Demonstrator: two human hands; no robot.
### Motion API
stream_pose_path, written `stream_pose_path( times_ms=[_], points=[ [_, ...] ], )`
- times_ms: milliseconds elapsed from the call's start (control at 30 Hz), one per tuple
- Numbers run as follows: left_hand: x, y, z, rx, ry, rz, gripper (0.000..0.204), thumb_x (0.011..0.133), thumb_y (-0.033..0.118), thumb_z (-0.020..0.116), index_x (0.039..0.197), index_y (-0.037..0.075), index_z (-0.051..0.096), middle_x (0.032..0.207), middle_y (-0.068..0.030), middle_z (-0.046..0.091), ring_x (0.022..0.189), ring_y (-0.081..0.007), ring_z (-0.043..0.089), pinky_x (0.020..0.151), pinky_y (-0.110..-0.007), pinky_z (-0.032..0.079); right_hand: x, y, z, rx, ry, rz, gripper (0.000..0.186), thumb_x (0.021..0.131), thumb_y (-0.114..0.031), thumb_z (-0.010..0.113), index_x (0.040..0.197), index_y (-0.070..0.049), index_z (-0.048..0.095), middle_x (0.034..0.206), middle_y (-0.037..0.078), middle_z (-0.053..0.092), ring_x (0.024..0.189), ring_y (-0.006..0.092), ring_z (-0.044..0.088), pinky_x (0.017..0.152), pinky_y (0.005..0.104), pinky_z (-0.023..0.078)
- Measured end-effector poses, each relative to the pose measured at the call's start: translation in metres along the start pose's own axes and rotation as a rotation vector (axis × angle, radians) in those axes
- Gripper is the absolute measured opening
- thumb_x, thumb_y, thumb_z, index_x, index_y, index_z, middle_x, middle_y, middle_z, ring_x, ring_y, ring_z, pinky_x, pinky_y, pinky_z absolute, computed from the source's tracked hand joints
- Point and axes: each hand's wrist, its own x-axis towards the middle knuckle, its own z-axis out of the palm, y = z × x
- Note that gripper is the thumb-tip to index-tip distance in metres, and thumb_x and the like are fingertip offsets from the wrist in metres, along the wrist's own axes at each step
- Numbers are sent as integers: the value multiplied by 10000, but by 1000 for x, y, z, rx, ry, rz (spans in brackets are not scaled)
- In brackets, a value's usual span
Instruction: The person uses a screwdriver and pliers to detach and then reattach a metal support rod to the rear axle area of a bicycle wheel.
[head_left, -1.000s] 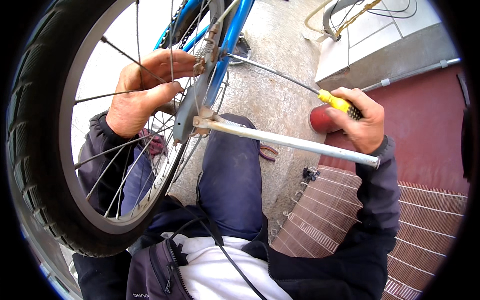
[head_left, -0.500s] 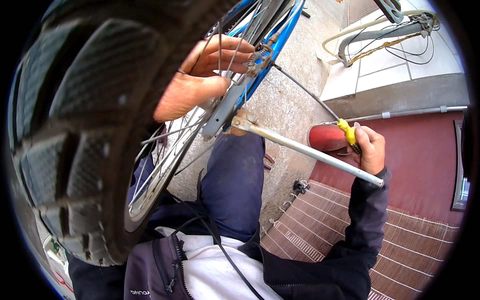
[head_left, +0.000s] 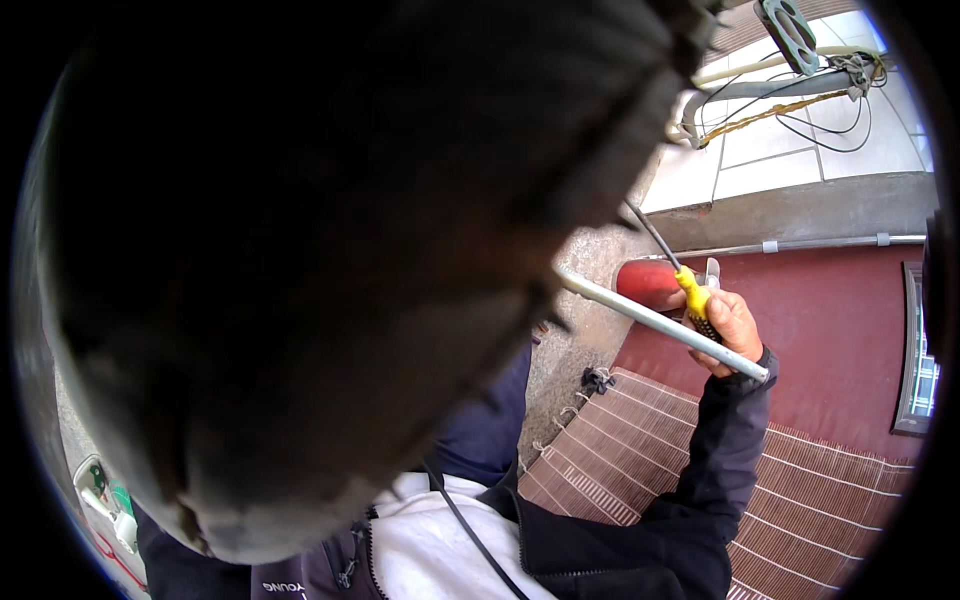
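Yellow screwdriver [head_left: 692, 290], right hand [head_left: 737, 327] curled around it

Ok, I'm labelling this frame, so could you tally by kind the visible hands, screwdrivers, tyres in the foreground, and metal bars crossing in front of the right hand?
Hands: 1, the right hand; the left hand is not in view
Screwdrivers: 1, a yellow-and-black-handled screwdriver
Tyres: 1, a dark, blurred tyre
Metal bars: 1, a pale metal bar
Total: 4

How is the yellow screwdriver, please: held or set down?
Held: the right hand has the yellow screwdriver by its handle; the tyre hides the tip.
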Motion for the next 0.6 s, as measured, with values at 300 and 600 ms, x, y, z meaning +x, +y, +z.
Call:
stream_pose_path(
  times_ms=[300,600],
  points=[
    [-3,6,1,-131,-37,-25,538,804,-52,497,1329,55,451,1244,-149,577,1202,-210,536,970,-343,483,2,8,18,-851,554,-624,313,774,-72,772,1040,7,625,852,19,646,766,63,542,798,244,468],
    [-17,-16,0,-30,105,-7,482,877,-4,556,1341,25,431,1264,-157,556,1113,-187,563,884,-317,528,3,14,34,-725,583,-527,323,765,-124,786,1033,-10,646,807,5,621,737,62,520,720,222,454]
  ],
)
